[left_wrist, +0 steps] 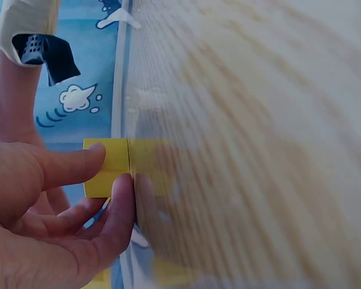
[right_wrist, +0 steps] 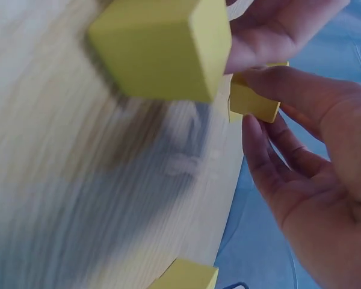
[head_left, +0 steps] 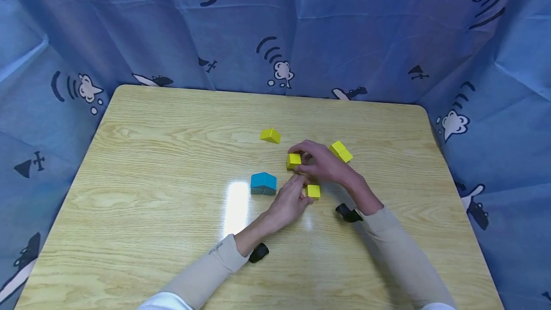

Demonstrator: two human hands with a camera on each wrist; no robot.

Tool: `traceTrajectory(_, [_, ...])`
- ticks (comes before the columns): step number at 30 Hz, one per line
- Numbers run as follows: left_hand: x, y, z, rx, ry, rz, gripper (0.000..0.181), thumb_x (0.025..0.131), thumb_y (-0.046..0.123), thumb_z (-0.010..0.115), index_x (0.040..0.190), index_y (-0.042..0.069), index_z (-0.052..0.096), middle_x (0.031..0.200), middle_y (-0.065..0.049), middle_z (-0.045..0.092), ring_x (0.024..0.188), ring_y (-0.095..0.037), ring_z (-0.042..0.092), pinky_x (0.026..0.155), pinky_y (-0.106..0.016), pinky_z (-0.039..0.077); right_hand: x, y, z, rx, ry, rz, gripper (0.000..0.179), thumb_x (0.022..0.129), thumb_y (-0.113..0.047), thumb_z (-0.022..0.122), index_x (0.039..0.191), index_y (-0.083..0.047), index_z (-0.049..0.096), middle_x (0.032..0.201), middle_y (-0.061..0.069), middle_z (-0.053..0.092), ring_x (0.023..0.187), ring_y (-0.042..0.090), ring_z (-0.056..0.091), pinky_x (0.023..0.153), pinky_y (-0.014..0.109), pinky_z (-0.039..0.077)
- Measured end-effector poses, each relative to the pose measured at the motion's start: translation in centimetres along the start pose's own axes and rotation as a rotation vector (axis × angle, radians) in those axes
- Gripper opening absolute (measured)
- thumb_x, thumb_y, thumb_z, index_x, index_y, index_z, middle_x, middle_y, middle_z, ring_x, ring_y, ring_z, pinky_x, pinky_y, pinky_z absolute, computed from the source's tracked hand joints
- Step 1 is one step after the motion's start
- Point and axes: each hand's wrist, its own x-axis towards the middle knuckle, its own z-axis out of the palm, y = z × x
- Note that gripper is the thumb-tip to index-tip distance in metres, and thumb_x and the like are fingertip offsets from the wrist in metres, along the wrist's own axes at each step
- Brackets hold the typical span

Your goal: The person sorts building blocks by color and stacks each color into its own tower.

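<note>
Near the middle of the table, my left hand (head_left: 289, 201) pinches a yellow cube (head_left: 314, 192) between thumb and fingers. In the left wrist view that cube (left_wrist: 115, 158) stands right at the tabletop. Just beyond it my right hand (head_left: 320, 160) grips a second yellow cube (head_left: 293, 161), thumb on one side and fingers on the other. The right wrist view has this cube (right_wrist: 256, 103) between the fingertips, with the left hand's cube (right_wrist: 159, 51) large in front. Both hands are close together, the right wrist crossing in from the right.
Left of the hands sits a blue block group (head_left: 263, 182) with a peaked outline. A yellow wedge-shaped block (head_left: 269, 135) lies farther back. Two yellow blocks (head_left: 341, 151) lie side by side behind the right wrist. A blue patterned curtain (head_left: 353, 37) surrounds the wooden table (head_left: 163, 157).
</note>
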Motion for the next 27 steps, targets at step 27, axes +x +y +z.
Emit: traceTrajectory(27, [0.0, 0.1, 0.1, -0.05, 0.0, -0.037, 0.031, 0.095, 0.002, 0.073, 0.123, 0.001, 0.059, 0.116, -0.009, 0.059, 0.083, -0.01, 0.057, 0.069, -0.017, 0.05, -6.0, 3.4, -1.3, 0.017, 0.075, 0.033, 0.046, 0.09, -0.005, 0.08, 0.133, -0.003, 0.064, 0.122, 0.01, 0.065, 0.104, 0.025, 0.065, 0.094, 0.047, 0.055])
